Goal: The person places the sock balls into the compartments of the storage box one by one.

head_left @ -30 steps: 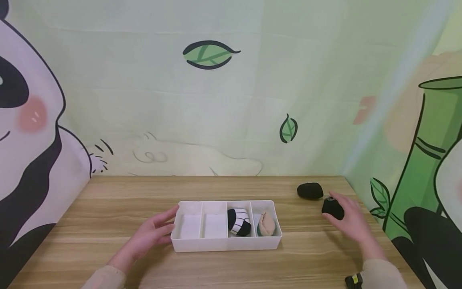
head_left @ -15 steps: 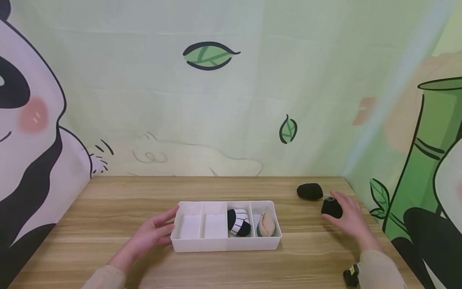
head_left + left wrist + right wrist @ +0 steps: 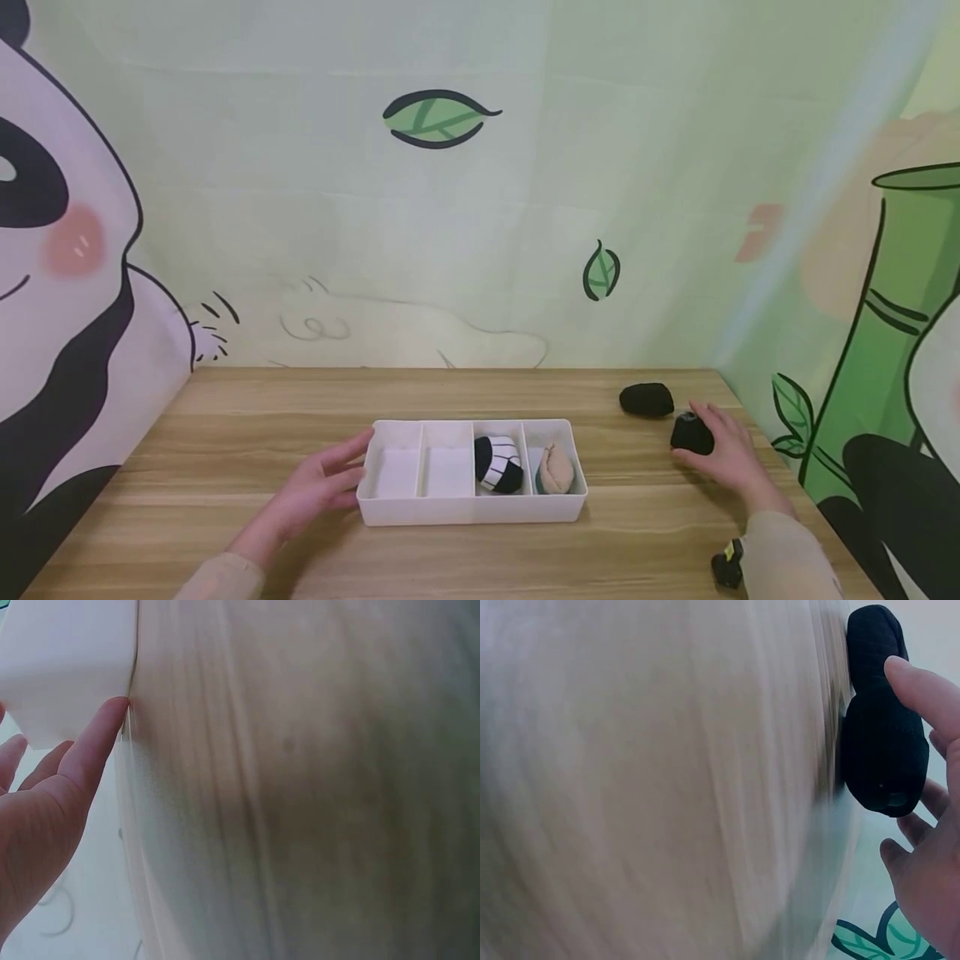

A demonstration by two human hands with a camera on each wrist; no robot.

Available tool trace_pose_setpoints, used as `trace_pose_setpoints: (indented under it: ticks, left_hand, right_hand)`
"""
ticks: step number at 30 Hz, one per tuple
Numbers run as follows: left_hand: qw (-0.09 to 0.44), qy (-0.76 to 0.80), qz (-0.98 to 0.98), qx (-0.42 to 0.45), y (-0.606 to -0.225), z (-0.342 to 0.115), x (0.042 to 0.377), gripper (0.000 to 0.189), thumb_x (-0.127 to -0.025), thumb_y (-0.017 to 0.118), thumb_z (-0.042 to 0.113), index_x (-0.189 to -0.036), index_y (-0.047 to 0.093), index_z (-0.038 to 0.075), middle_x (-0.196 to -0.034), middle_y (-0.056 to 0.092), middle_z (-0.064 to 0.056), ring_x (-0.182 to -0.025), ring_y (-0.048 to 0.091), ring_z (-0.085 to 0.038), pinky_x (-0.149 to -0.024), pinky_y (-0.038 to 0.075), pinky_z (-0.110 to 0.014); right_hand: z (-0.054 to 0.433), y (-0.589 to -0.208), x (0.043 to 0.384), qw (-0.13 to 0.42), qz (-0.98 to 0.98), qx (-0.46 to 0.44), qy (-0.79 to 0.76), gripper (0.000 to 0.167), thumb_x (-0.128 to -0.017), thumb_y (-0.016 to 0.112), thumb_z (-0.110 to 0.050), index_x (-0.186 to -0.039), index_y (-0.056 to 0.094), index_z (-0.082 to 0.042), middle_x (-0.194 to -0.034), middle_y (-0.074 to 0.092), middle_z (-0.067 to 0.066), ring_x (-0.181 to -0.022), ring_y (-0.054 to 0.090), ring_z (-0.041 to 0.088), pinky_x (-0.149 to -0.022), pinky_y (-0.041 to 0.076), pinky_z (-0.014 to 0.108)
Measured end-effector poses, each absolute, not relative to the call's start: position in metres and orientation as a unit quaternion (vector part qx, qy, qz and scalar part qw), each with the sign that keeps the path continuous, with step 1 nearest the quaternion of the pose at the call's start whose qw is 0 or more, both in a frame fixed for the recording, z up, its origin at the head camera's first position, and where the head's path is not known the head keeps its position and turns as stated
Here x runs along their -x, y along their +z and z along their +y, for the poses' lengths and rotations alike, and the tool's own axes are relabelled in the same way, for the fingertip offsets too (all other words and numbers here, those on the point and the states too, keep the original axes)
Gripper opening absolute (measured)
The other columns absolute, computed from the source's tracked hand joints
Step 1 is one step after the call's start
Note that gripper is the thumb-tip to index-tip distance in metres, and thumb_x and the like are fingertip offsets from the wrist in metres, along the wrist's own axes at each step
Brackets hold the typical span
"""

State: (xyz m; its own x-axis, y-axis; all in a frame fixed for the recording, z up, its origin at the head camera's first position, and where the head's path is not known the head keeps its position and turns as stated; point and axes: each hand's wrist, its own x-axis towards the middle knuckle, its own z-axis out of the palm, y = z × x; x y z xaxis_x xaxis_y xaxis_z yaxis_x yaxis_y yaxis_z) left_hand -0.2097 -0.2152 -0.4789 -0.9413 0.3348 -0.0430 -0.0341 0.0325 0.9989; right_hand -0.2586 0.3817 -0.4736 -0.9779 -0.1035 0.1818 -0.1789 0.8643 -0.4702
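Here a black bundle [image 3: 690, 435] sits pinched in the right hand [image 3: 731, 457]; the spread left hand [image 3: 324, 485] touches a box [image 3: 472, 512].

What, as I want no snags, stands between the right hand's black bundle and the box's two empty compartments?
The right wall and dividers of the white box, the peach bundle and black-and-white bundle lie on the straight line from the black bundle. The farther black bundle lies aside.

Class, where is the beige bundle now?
In the head view, the beige bundle sits in the rightmost compartment of the white box, right of the patterned bundle.
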Motion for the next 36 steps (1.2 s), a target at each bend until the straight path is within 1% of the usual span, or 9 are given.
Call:
trace_pose_setpoints:
  ticks: [4,9,19,28,32,36]
  left_hand:
    - [0.134,0.686,0.707,-0.107,-0.479,-0.215,0.210,0.063,-0.098,0.059,0.005,-0.154,0.028,0.002,-0.157,0.021,-0.028,-0.124,0.051,-0.034,-0.091,0.055,-0.041]
    - [0.138,0.684,0.708,-0.109,-0.479,-0.216,0.210,0.065,-0.098,0.060,0.008,-0.154,0.028,0.003,-0.158,0.021,-0.027,-0.123,0.052,-0.031,-0.091,0.055,-0.041]
    - [0.138,0.686,0.705,-0.114,-0.481,-0.216,0.211,0.064,-0.099,0.059,0.006,-0.154,0.027,0.002,-0.158,0.020,-0.028,-0.123,0.051,-0.031,-0.092,0.055,-0.041]
    - [0.137,0.683,0.709,-0.111,-0.482,-0.216,0.211,0.064,-0.098,0.060,0.008,-0.154,0.028,0.002,-0.158,0.020,-0.028,-0.123,0.051,-0.032,-0.091,0.055,-0.041]
    - [0.138,0.685,0.707,-0.111,-0.481,-0.216,0.211,0.064,-0.098,0.060,0.007,-0.154,0.028,0.002,-0.158,0.020,-0.028,-0.123,0.051,-0.030,-0.091,0.055,-0.040]
    - [0.140,0.686,0.705,-0.113,-0.481,-0.216,0.211,0.064,-0.099,0.058,0.006,-0.154,0.027,0.002,-0.158,0.020,-0.028,-0.124,0.050,-0.032,-0.092,0.055,-0.040]
  right_hand:
    - [0.383,-0.476,0.259,0.073,-0.963,-0.072,0.251,0.087,-0.083,0.079,-0.034,-0.148,0.034,0.005,-0.147,0.023,0.041,-0.128,0.020,0.065,-0.097,0.028,0.077]
    - [0.384,-0.482,0.259,0.079,-0.959,-0.071,0.261,0.084,-0.083,0.079,-0.030,-0.145,0.036,0.006,-0.147,0.023,0.040,-0.127,0.022,0.066,-0.097,0.030,0.077]
    - [0.385,-0.489,0.257,0.100,-0.954,-0.070,0.275,0.073,-0.086,0.076,-0.021,-0.142,0.039,0.009,-0.145,0.026,0.040,-0.128,0.026,0.062,-0.101,0.030,0.074]
    - [0.382,-0.489,0.256,0.097,-0.951,-0.060,0.288,0.073,-0.086,0.076,-0.019,-0.142,0.038,0.009,-0.144,0.027,0.038,-0.129,0.027,0.058,-0.103,0.030,0.072]
    - [0.382,-0.489,0.256,0.093,-0.949,-0.053,0.295,0.076,-0.086,0.077,-0.020,-0.143,0.037,0.010,-0.143,0.027,0.038,-0.128,0.028,0.058,-0.102,0.030,0.072]
    - [0.382,-0.488,0.255,0.080,-0.949,-0.042,0.301,0.081,-0.086,0.077,-0.023,-0.145,0.033,0.011,-0.142,0.026,0.039,-0.129,0.028,0.058,-0.103,0.029,0.071]
